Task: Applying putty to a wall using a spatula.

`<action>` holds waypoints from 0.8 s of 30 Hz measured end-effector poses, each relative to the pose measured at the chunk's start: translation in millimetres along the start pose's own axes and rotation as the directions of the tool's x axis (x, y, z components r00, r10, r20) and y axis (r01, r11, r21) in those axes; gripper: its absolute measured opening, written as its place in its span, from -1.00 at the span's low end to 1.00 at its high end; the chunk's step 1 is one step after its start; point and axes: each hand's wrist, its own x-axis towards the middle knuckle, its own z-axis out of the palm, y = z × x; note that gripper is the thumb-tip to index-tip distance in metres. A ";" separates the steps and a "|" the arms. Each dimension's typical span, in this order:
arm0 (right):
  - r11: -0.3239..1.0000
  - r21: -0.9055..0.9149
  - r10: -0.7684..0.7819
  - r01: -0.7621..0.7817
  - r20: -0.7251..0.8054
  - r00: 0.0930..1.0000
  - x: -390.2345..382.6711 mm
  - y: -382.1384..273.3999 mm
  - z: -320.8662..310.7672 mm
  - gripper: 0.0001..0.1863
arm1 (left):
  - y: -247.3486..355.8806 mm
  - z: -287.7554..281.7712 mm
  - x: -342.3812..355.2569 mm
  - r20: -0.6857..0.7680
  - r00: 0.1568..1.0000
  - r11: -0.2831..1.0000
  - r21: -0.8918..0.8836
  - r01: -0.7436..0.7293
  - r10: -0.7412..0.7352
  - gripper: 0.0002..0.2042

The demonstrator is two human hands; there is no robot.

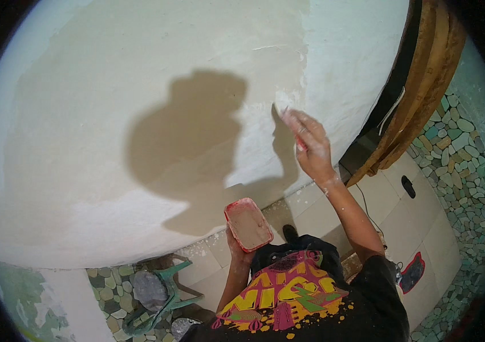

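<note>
My left hand (239,248) grips a red rectangular tub (228,212) from below and the side. Greyish-beige putty (249,227) fills much of it, and pale smears coat its rim. My right hand (311,139) is raised to the wall (333,68), its fingers closed round a putty knife (280,108). A bit of red shows between the fingers; most of the tool is hidden by the hand. Its pale tip is at the wall, beside a whitish rough patch. White specks cover my right hand and wrist. A broad beige damp-looking coat (157,45) covers much of the white wall.
To the right stands a brown wooden frame (425,85) beside a dark opening. Below left is a green plastic stool or chair (168,285) with a grey rounded thing (150,289). A cable (368,208) and a dark slipper (408,186) lie on the tiled floor (425,228).
</note>
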 end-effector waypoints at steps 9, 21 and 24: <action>0.882 0.409 0.367 -0.232 -0.289 0.884 126.2 -40.5 -29.5 -0.48 | -4.6 7.0 -6.1 -0.017 1.000 1.000 -0.025 -0.013 0.013 -0.41; 0.981 0.196 0.029 -0.014 -0.071 0.997 87.3 -112.5 5.4 -0.35 | -2.0 7.7 7.7 0.022 1.000 1.000 0.022 0.005 -0.006 -0.31; 0.991 0.129 -0.027 0.034 -0.050 0.998 90.7 -104.0 -11.1 -0.29 | -1.1 16.4 10.3 0.087 0.995 0.999 0.001 0.039 -0.039 -0.31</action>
